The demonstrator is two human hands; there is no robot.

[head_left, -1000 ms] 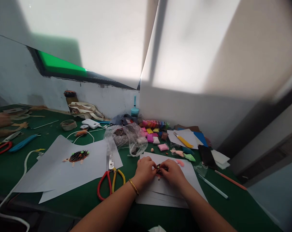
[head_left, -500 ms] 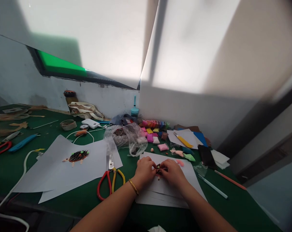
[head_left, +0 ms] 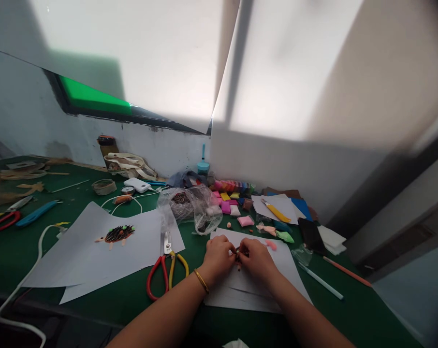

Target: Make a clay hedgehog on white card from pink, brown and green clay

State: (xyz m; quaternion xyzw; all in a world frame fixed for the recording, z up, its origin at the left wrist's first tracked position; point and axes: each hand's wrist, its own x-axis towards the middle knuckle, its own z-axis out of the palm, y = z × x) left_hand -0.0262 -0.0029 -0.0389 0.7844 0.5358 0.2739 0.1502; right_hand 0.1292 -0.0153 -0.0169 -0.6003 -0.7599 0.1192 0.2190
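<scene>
Both hands meet over a small dark hedgehog-like figure (head_left: 238,267), which lies on white paper (head_left: 244,297) and is mostly covered by my fingers. My left hand (head_left: 219,258) holds its left side with thumb and fingertips closed. From the right, my right hand (head_left: 258,258) pinches at its top, its fingertips almost touching the left ones. Whether a tiny piece is between the fingertips is too small to tell. A finished-looking hedgehog figure (head_left: 120,234) with dark spines, green dots and pale feet lies on another white sheet (head_left: 81,263) to the left. Pink clay (head_left: 271,245) rests beside my right hand.
Red-and-yellow scissors (head_left: 167,270) lie left of my forearm. Behind the paper are a plastic bag (head_left: 190,203) of dark bits and several clay packets (head_left: 245,221). A yellow cutter (head_left: 276,211), a black phone-like object (head_left: 311,235) and a white pen (head_left: 321,281) lie to the right.
My right fingers have shifted slightly left and closed further over the figure, hiding more of it. My left hand stays nearly still. A blurred shape, perhaps another person's hand, has appeared at the far left edge.
</scene>
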